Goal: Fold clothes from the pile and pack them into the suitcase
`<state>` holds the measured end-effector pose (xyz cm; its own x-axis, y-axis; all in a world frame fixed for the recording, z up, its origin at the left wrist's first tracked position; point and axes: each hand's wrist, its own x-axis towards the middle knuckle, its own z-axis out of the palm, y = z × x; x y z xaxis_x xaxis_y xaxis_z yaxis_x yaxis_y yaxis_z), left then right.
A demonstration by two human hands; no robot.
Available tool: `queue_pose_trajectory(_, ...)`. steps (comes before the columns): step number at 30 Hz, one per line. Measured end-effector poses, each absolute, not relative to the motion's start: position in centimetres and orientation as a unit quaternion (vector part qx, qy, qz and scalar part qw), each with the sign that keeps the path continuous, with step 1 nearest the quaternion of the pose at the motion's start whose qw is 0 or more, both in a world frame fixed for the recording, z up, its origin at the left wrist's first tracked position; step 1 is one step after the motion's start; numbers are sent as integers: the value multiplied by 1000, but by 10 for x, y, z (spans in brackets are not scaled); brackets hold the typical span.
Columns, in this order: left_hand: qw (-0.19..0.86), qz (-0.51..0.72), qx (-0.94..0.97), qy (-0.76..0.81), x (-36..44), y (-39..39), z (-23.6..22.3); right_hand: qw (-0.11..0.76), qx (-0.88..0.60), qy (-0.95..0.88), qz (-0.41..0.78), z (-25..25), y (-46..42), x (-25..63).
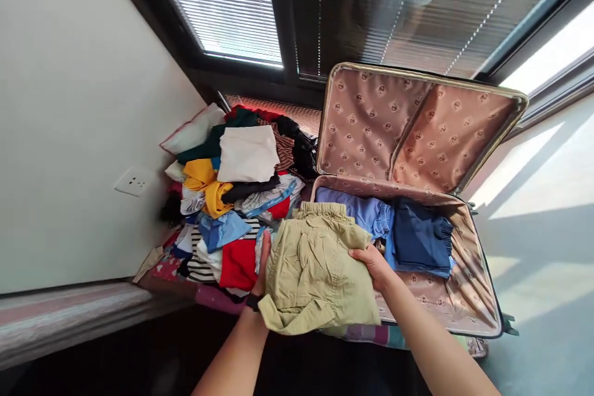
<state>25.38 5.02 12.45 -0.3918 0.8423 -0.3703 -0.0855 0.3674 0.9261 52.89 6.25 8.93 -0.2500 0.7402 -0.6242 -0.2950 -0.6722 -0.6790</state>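
Observation:
A pair of khaki shorts [313, 269], folded, is held between both hands above the near-left corner of an open suitcase [468, 297]. My left hand [262, 263] grips its left edge, with the fingers mostly tucked behind the cloth. On its right edge my right hand [374, 263] is closed, thumb on top. Inside the suitcase lie a light blue garment [366, 210] and a folded navy garment [422, 238]. The suitcase lid [371, 124] stands upright, lined in pink patterned fabric.
A heap of mixed clothes [232, 210] lies to the left of the suitcase, with a white folded piece [248, 154] on top. A white wall with a socket [133, 182] is at the left. Windows with blinds [223, 6] are behind.

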Motion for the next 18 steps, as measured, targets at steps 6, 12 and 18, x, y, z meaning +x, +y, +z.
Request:
queue_pose_trajectory(6, 742, 370, 175, 531, 325, 49, 87, 340, -567, -197, 724, 62, 33, 618)
queue_pose_trajectory(12, 735, 345, 233, 535, 435, 67, 44, 358, -610, -210, 675, 46, 32, 717)
queue_pose_trajectory(18, 704, 381, 364, 477, 586, 131, 14, 378, -741, -315, 457, 29, 87, 852)
